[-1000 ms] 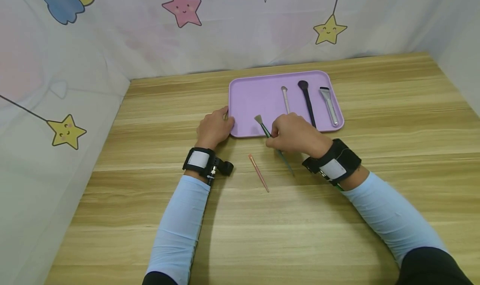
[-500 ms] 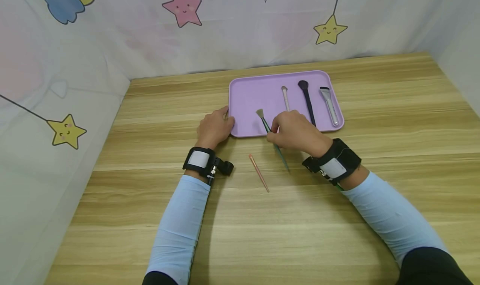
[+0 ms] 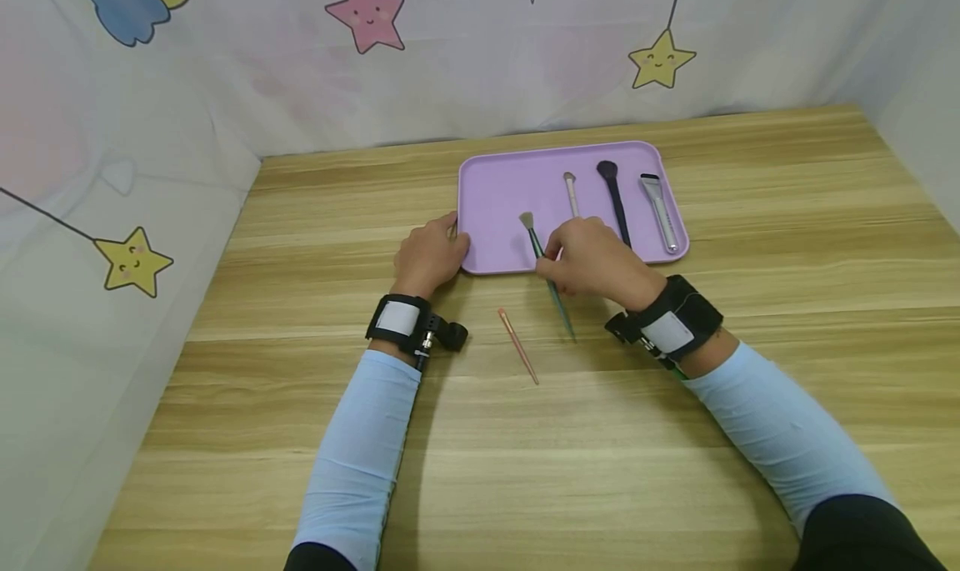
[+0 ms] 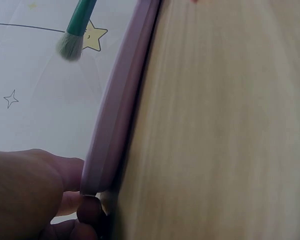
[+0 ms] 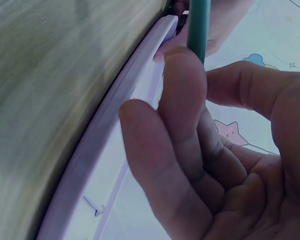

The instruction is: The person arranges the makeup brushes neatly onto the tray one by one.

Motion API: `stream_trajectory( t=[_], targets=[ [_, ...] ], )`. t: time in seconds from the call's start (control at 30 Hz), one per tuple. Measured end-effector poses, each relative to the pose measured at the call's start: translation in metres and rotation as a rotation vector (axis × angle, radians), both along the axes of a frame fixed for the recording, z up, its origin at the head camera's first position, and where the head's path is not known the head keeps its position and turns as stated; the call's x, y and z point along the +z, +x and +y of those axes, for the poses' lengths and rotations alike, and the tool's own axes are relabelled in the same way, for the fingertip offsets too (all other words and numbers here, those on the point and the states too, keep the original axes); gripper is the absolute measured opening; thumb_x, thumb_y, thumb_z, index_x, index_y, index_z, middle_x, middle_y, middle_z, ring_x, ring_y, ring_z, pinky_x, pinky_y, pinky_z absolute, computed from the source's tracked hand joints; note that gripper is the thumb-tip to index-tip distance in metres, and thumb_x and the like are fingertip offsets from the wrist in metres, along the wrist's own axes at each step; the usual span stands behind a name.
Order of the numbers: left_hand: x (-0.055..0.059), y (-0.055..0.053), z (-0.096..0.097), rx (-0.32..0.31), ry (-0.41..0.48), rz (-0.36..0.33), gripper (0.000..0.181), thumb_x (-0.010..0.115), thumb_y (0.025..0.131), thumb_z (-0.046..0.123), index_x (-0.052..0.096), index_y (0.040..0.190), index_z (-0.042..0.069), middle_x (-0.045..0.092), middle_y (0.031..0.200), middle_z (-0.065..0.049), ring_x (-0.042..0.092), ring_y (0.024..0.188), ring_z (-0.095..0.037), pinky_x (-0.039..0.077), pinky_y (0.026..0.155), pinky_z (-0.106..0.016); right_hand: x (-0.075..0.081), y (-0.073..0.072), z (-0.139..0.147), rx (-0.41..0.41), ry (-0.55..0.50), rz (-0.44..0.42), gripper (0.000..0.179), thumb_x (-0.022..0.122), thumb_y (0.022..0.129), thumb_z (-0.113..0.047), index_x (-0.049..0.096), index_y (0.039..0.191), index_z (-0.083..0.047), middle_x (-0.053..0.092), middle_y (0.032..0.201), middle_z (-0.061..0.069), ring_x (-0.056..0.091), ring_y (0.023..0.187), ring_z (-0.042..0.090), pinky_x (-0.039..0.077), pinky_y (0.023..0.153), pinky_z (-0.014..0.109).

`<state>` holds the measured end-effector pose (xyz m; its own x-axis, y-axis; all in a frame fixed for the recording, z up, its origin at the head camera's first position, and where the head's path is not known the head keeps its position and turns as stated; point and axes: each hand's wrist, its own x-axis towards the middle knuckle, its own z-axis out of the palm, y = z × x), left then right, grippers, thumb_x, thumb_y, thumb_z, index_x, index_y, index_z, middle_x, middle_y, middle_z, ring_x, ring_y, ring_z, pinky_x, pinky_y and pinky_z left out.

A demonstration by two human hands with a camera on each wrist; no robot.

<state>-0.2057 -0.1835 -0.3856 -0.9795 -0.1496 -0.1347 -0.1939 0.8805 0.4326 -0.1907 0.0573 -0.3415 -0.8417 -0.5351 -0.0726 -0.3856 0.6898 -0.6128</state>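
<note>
In the head view my right hand [image 3: 596, 258] pinches a green makeup brush [image 3: 561, 308] by its handle, over the tray's near edge. Its pale bristles point away from me over the tray floor, and the handle end sticks out toward me. My left hand [image 3: 429, 258] grips the near left corner of the lilac tray [image 3: 495, 204]. The left wrist view has the thumb at the tray rim [image 4: 112, 110] and fingertips underneath. There the green brush's bristles [image 4: 70, 47] hang above the tray. Thumb and fingertips meet on the green handle [image 5: 198, 30] in the right wrist view.
A light slim brush [image 3: 572, 194], a black brush [image 3: 615, 200] and a silver flat brush [image 3: 660, 212] lie side by side on the tray's right half. A pink brush [image 3: 518, 346] lies on the wooden table [image 3: 570, 471] before the tray. A printed curtain [image 3: 480, 62] hangs behind.
My right hand has moved slightly away from me with the green brush, whose bristles are now farther over the tray and whose handle points more straight toward me. The left hand keeps its place.
</note>
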Motion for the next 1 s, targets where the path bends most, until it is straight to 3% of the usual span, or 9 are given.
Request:
stream_trajectory(
  t=[0.37,0.67,1.0],
  targets=[
    [0.002,0.001,0.001,-0.001,0.003,-0.003,0.056,0.048,0.098,0.038,0.048,0.153,0.024,0.054,0.146,-0.013,0.058,0.103,-0.032,0.048,0.077,-0.047,-0.002,-0.003,0.0,-0.041,-0.039,-0.002,0.018,0.063,0.09,-0.015,0.075,0.085,-0.002,0.066,0.057,-0.002,0.065,0.052,0.014,0.05,0.053,0.03],
    [0.002,0.001,-0.001,0.006,0.008,-0.005,0.056,0.048,0.098,0.038,0.048,0.153,0.025,0.053,0.147,-0.013,0.058,0.115,-0.035,0.048,0.082,-0.05,-0.005,-0.008,-0.001,-0.055,-0.079,-0.027,0.019,0.062,0.093,-0.013,0.075,0.091,0.002,0.068,0.06,0.002,0.067,0.054,0.015,0.053,0.052,0.029],
    [0.001,0.001,0.0,-0.004,0.013,0.009,0.056,0.048,0.098,0.038,0.048,0.153,0.025,0.055,0.145,-0.013,0.059,0.105,-0.034,0.048,0.076,-0.048,-0.007,-0.016,0.001,-0.072,-0.079,-0.015,0.022,0.062,0.094,-0.016,0.075,0.092,0.002,0.068,0.059,0.002,0.069,0.057,0.021,0.052,0.052,0.028]
  ],
)
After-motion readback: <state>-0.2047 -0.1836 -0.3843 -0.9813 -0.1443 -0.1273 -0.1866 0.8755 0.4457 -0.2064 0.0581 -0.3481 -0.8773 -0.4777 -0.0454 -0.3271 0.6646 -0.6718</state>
